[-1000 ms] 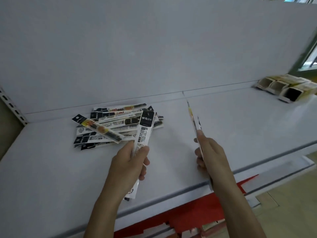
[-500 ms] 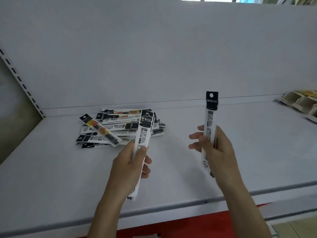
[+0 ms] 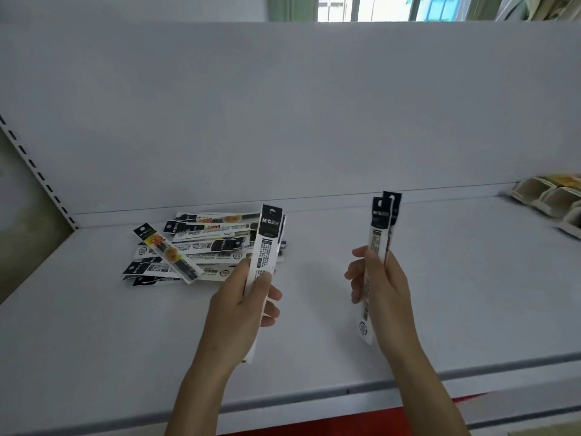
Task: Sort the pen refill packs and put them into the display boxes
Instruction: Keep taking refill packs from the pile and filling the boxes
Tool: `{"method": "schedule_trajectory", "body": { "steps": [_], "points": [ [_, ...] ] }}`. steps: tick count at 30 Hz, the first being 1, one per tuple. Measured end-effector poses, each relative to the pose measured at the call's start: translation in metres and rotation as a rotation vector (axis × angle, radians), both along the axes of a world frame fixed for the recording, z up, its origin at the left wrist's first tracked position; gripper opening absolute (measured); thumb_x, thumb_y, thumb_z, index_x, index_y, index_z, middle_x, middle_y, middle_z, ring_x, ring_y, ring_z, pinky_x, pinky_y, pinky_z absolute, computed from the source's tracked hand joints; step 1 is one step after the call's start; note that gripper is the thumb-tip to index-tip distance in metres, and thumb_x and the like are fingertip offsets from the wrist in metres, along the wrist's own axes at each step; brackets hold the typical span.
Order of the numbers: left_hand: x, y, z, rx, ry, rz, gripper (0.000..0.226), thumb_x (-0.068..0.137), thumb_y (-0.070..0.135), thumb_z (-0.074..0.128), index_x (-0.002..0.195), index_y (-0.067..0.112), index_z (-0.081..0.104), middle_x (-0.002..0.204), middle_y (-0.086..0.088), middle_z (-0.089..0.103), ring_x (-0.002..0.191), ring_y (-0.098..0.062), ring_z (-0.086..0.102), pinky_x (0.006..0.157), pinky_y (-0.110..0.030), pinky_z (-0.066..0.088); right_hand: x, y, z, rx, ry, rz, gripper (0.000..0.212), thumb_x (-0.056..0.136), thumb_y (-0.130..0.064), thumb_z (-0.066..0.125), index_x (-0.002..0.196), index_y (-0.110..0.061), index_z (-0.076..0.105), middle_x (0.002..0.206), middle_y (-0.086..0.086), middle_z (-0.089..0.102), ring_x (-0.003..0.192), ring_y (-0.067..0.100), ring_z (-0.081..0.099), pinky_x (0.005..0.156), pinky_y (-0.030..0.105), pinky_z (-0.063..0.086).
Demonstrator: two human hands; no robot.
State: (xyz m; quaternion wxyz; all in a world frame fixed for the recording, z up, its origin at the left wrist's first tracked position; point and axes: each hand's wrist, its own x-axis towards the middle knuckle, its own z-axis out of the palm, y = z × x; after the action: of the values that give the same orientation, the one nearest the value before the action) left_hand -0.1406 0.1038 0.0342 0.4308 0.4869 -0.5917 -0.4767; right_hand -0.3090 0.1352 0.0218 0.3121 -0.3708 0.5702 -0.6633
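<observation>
The person shows only two slender bare forearms, the left forearm (image 3: 201, 391) and the right forearm (image 3: 435, 394), each narrowing at the wrist into a bare grip, the left grip (image 3: 242, 305) and the right grip (image 3: 382, 297), with long slim fingers.

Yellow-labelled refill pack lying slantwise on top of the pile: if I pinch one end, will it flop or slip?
Probably stays fairly straight: a similar pack in the left hand stands upright, gripped low down. Likely light, being thin and flat. The yellow-labelled pack lies loose atop the pile with a clear plastic sleeve, so it may slide.
</observation>
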Motion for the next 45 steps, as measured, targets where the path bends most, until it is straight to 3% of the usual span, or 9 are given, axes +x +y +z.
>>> {"method": "schedule_trajectory", "body": {
  "steps": [8, 17, 21, 24, 29, 32, 37, 40, 45],
  "points": [
    [-0.072, 0.015, 0.002, -0.042, -0.039, -0.153, 0.011, 0.094, 0.026, 0.047, 0.089, 0.023, 0.056, 0.055, 0.010, 0.053, 0.048, -0.007, 0.046, 0.051, -0.021, 0.041, -0.074, 0.054, 0.011, -0.001, -0.066, -0.183, 0.010, 0.093, -0.022, 0.048, 0.086, -0.020, 0.056, 0.053, -0.009, 0.042, 0.042, 0.003, 0.035, 0.040, 0.014, 0.031],
    [-0.230, 0.082, -0.007, 0.010, -0.002, -0.472, 0.019, 0.095, 0.026, 0.043, 0.087, 0.015, 0.055, 0.060, 0.006, 0.058, 0.048, -0.011, 0.044, 0.048, -0.024, 0.038, -0.209, 0.169, -0.008, 0.122, -0.110, -0.456, 0.025, 0.097, -0.022, 0.041, 0.083, -0.013, 0.061, 0.053, -0.003, 0.054, 0.042, 0.005, 0.038, 0.042, 0.018, 0.033],
    [-0.298, 0.111, -0.008, -0.001, -0.006, -0.632, 0.021, 0.095, 0.021, 0.044, 0.086, 0.012, 0.060, 0.063, 0.003, 0.061, 0.050, -0.007, 0.053, 0.050, -0.020, 0.045, -0.261, 0.217, -0.008, 0.195, -0.073, -0.591, 0.026, 0.097, -0.022, 0.041, 0.084, -0.011, 0.061, 0.065, 0.003, 0.062, 0.059, 0.014, 0.052, 0.058, 0.025, 0.044],
    [-0.341, 0.122, -0.008, -0.014, 0.001, -0.689, 0.022, 0.095, 0.022, 0.045, 0.084, 0.015, 0.062, 0.064, 0.002, 0.064, 0.056, -0.008, 0.059, 0.055, -0.022, 0.050, -0.292, 0.239, -0.007, 0.264, 0.010, -0.672, 0.029, 0.096, -0.032, 0.041, 0.082, -0.022, 0.064, 0.080, 0.001, 0.064, 0.076, 0.015, 0.056, 0.068, 0.029, 0.043],
    [-0.411, 0.121, -0.008, 0.046, 0.041, -0.613, 0.022, 0.095, 0.028, 0.046, 0.085, 0.018, 0.062, 0.077, -0.002, 0.068, 0.071, -0.015, 0.069, 0.066, -0.033, 0.057, -0.351, 0.243, -0.007, 0.336, 0.035, -0.685, 0.034, 0.093, -0.041, 0.040, 0.076, -0.029, 0.067, 0.055, -0.005, 0.047, 0.051, 0.013, 0.043, 0.051, 0.026, 0.033],
    [-0.456, 0.111, -0.009, 0.045, 0.044, -0.542, 0.022, 0.096, 0.028, 0.044, 0.088, 0.015, 0.060, 0.065, -0.001, 0.063, 0.051, -0.013, 0.059, 0.050, -0.027, 0.051, -0.398, 0.228, -0.003, 0.299, 0.029, -0.648, 0.027, 0.091, -0.036, 0.046, 0.083, -0.020, 0.067, 0.058, 0.008, 0.042, 0.048, 0.016, 0.043, 0.046, 0.028, 0.036],
    [-0.525, 0.084, -0.003, 0.083, 0.021, -0.431, 0.024, 0.090, 0.036, 0.051, 0.076, 0.017, 0.057, 0.046, 0.007, 0.045, 0.034, -0.005, 0.036, 0.037, -0.019, 0.030, -0.475, 0.187, 0.010, 0.236, 0.001, -0.550, 0.029, 0.091, -0.030, 0.052, 0.085, -0.003, 0.059, 0.055, 0.000, 0.048, 0.047, 0.013, 0.046, 0.046, 0.027, 0.040],
    [-0.558, 0.068, 0.004, -0.055, -0.148, -0.327, 0.027, 0.077, 0.044, 0.067, 0.066, 0.023, 0.054, 0.046, 0.012, 0.047, 0.040, -0.004, 0.041, 0.044, -0.020, 0.031, -0.512, 0.170, 0.018, 0.221, 0.094, -0.510, 0.025, 0.092, -0.031, 0.053, 0.076, -0.011, 0.050, 0.058, 0.002, 0.050, 0.045, 0.009, 0.045, 0.041, 0.020, 0.040],
    [-0.595, 0.043, -0.001, -0.146, -0.421, -0.167, 0.029, 0.072, 0.037, 0.075, 0.088, 0.019, 0.059, 0.076, 0.008, 0.060, 0.067, -0.006, 0.056, 0.050, -0.019, 0.035, -0.568, 0.143, 0.019, 0.168, 0.169, -0.471, 0.022, 0.091, -0.030, 0.055, 0.072, -0.019, 0.052, 0.059, -0.005, 0.056, 0.046, 0.004, 0.049, 0.046, 0.020, 0.042]
  ]
}}
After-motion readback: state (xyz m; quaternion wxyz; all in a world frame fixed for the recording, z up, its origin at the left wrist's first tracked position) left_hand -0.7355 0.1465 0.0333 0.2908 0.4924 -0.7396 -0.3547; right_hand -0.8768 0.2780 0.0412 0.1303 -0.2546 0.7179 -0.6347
